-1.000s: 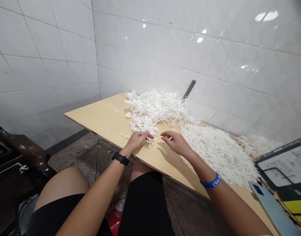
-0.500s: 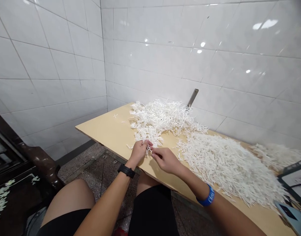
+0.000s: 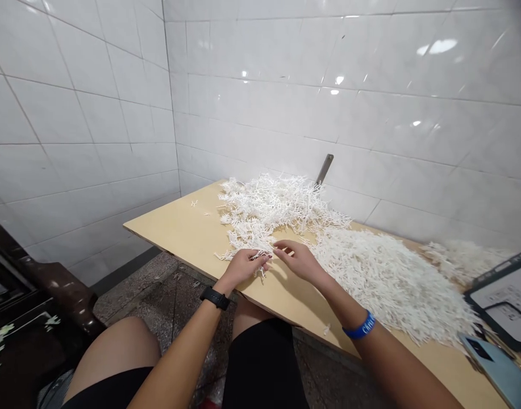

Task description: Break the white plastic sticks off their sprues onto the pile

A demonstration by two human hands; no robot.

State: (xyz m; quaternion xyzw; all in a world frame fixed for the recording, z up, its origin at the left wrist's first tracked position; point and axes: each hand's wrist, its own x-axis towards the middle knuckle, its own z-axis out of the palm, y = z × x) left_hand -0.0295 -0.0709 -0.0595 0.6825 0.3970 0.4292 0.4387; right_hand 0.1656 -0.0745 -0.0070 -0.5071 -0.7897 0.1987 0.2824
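Observation:
My left hand (image 3: 245, 267), a black watch on its wrist, is closed on thin white branched plastic pieces (image 3: 261, 274), some sticking out below its fingers. Close on its right, my right hand (image 3: 297, 260) pinches with thumb and fingertips at the end of a white piece; the exact contact is too small to make out. Just beyond both hands lies a tangled heap of white branched pieces (image 3: 272, 204). Beside my right forearm spreads a wide, flatter pile of small white pieces (image 3: 383, 278).
Everything rests on a tan board table (image 3: 166, 221) against tiled walls. A grey metal strip (image 3: 324, 169) stands up behind the heap. At the right are a light blue phone (image 3: 494, 363) and a dark-framed object (image 3: 503, 295). Dark wooden furniture (image 3: 64, 289) is at my left.
My right hand has moved slightly up and away from me, beside the left fingertips. A small white piece now shows near the table's front edge. The view has shifted a little to the right.

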